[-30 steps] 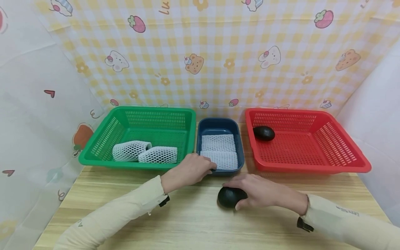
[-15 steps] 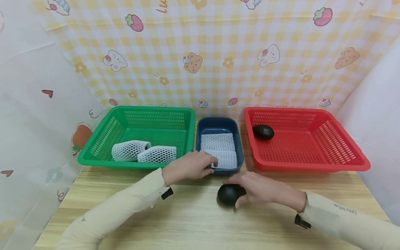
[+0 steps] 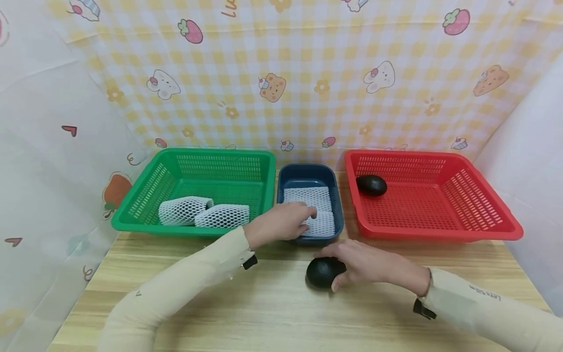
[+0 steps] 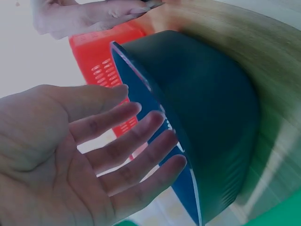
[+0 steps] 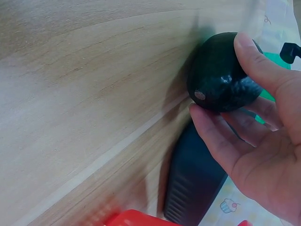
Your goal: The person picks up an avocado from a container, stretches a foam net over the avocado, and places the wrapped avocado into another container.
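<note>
My right hand holds a dark avocado close over the table in front of the blue bin. In the right wrist view the thumb and fingers curl round the avocado, its stem scar showing. My left hand hovers over the front left of the blue bin, fingers loosely spread and holding nothing. The left wrist view shows that hand with its fingertips at the bin's rim. White foam net sleeves lie flat in the bin, partly hidden by the left hand.
A green basket at left holds two white net-wrapped things. At right, a red basket has another avocado at its left side. A patterned cloth hangs behind the wooden table.
My left hand has moved right and forward, from the bin's front left edge to over the foam net sleeves. The right hand keeps its grip on the avocado, almost in place.
</note>
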{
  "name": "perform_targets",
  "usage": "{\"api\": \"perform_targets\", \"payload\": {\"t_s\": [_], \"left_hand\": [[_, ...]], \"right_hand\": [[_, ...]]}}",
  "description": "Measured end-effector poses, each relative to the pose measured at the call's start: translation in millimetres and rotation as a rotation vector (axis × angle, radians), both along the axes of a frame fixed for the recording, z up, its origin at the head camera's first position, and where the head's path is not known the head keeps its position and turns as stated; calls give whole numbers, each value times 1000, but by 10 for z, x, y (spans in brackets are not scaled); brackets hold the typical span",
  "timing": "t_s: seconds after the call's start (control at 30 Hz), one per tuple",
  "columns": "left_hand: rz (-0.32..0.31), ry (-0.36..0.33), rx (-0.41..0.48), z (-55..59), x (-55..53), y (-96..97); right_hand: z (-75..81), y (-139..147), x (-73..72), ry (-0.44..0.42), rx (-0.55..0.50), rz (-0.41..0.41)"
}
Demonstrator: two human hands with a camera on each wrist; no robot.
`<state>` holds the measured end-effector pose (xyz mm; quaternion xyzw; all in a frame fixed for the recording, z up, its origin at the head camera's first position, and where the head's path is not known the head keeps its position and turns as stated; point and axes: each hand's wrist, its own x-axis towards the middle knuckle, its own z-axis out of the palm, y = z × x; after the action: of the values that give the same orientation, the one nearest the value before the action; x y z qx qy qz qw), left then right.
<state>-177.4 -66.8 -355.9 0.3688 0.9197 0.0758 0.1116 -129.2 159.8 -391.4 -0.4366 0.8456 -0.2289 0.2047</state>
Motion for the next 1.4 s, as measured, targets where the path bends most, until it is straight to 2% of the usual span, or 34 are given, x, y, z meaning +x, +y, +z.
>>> {"api": "perform_targets", "payload": {"t_s": [0.13,0.4,0.53,0.67,1.03,1.23,1.4], "left_hand": [[59,21,-38,-53,-56,111],[171,50,-160,-275,-152,275],[192,73,-187,-345,-145,299],[194,95,-186,-365,-132,308],[176,169,-189,-211,-101,270],[186,165,-152,-30,-43,177],[156,225,-97,154,1,66]], "right_hand": [[0,6,-8,1,-14,10],[26,15,-6,4,-10,8],[17,12,-8,0,-13,10],[4,14,-9,3,-16,14],[5,30,-9,-10,-25,3],[-10,26,-8,-26,-31,4],[-7,23,-9,-35,-24,-5]]}}
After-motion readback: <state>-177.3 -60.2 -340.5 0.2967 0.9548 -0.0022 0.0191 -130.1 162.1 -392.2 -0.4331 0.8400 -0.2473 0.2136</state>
